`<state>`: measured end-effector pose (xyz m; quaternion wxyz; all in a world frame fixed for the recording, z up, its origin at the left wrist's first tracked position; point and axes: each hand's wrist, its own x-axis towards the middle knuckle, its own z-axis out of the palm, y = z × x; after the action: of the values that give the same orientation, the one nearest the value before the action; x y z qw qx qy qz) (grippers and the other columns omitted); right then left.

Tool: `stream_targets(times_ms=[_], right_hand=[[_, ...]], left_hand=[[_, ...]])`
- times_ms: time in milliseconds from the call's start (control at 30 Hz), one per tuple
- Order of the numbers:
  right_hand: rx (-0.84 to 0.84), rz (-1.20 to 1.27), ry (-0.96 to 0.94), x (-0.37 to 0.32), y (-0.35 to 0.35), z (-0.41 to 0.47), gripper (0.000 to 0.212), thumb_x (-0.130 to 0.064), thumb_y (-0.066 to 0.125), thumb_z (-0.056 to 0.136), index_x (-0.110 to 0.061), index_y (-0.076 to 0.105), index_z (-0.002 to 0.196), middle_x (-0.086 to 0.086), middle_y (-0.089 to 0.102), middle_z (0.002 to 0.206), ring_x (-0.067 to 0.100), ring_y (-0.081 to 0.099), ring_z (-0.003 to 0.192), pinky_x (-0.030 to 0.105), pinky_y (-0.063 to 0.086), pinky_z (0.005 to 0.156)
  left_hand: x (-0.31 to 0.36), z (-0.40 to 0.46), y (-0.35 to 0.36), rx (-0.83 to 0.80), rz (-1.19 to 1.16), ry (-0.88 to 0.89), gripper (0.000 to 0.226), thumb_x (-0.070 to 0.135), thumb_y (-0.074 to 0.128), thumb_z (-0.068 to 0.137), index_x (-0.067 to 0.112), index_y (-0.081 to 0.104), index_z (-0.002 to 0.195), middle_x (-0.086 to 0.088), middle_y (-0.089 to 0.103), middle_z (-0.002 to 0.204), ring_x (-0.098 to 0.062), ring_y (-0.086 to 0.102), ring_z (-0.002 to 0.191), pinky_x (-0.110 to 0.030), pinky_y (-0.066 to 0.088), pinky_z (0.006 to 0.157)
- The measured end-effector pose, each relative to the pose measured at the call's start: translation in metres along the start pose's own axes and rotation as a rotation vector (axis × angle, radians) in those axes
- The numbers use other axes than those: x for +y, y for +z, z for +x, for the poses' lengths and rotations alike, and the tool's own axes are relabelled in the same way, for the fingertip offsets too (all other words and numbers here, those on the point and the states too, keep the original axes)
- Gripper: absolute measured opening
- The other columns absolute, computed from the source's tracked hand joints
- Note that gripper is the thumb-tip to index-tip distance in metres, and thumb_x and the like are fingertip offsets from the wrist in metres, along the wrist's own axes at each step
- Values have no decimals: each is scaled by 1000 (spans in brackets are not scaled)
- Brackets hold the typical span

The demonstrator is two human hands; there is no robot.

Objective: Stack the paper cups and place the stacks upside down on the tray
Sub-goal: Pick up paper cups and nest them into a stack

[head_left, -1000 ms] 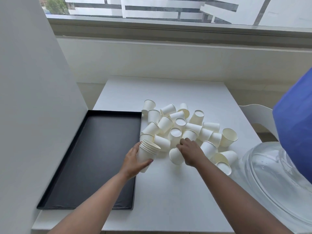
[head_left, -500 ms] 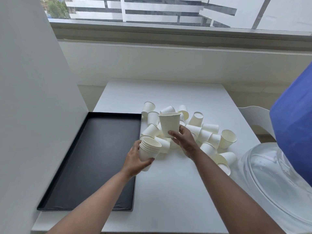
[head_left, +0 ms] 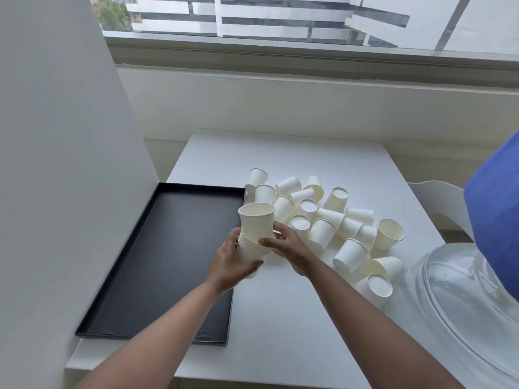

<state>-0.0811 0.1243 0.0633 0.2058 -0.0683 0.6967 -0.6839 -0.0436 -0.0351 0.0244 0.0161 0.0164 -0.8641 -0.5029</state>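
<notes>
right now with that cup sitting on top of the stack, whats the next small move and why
Probably press the top cup down with the right hand until it seats. It stands well above the nested rims of the stack that the left hand grips, so it looks only partly in. The tray holds no cups yet and many loose cups remain on the table.

Plain white round paper cups (head_left: 323, 217), some cream inside, lie on the plain white square worktop (head_left: 295, 318). The flat rectangular tray (head_left: 174, 248) is matte black. A rounded blue fabric shape (head_left: 497, 209) shows at right.
</notes>
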Motion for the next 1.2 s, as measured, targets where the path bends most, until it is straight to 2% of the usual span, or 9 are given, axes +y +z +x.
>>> stream_targets(times_ms=[67,233,400,567,700,833,967,1067,1200], right_hand=[[-46,14,29,-6,1,-2,57,-19,67,66,-19,53,121,-2,60,112,4,58,93,16,47,76],[33,26,53,-11,8,3,52,-41,65,77,-35,47,125,-7,51,126,14,46,119,45,41,96],[185,-85,-35,-9,18,13,32,-34,58,89,-25,60,120,-4,65,112,13,57,105,41,45,99],[214,-325,-117,1,26,13,32,-28,64,86,-16,65,116,2,65,123,8,57,106,23,43,94],[184,-338,-128,6,36,15,36,-27,66,84,-16,62,119,1,61,126,15,55,117,25,41,99],[158,-40,109,5,49,16,47,-44,58,86,-27,49,128,1,48,135,21,48,121,38,39,106],[-88,142,467,6,52,16,45,-69,44,78,-34,51,105,3,59,108,21,60,95,41,47,87],[-174,166,544,10,60,24,73,-65,55,72,-19,46,127,14,55,115,28,61,95,39,52,80],[-276,183,634,7,67,33,66,-56,58,78,-17,41,129,17,54,104,27,61,89,37,54,78]], left_hand=[[-1,-2,-2,7,-5,-12,84,56,66,49,24,43,123,8,61,103,-23,61,96,-46,54,81],[-3,-4,-4,20,-7,1,86,56,66,48,22,43,124,11,60,101,-17,59,96,-41,53,85],[-4,-6,-7,21,-24,0,86,57,66,48,22,44,123,12,60,99,-16,60,93,-37,53,83],[-10,-5,-9,39,-36,8,73,30,83,62,17,46,123,5,62,99,-20,62,93,-35,54,82],[-19,-10,-12,81,-22,19,74,29,83,62,16,45,124,5,62,98,-20,63,93,-32,53,82],[-23,-14,-17,159,-55,7,88,18,84,64,19,32,136,18,57,108,-20,61,98,-35,54,82],[-23,-17,-28,222,-81,48,100,30,84,59,29,24,140,39,42,118,-13,56,102,-35,54,83],[-28,-20,-36,243,-101,41,90,47,76,53,43,27,129,29,49,116,-15,59,99,-43,57,80],[-38,-24,-42,290,-132,43,87,48,76,54,41,27,125,30,49,116,-9,59,98,-44,58,79]])
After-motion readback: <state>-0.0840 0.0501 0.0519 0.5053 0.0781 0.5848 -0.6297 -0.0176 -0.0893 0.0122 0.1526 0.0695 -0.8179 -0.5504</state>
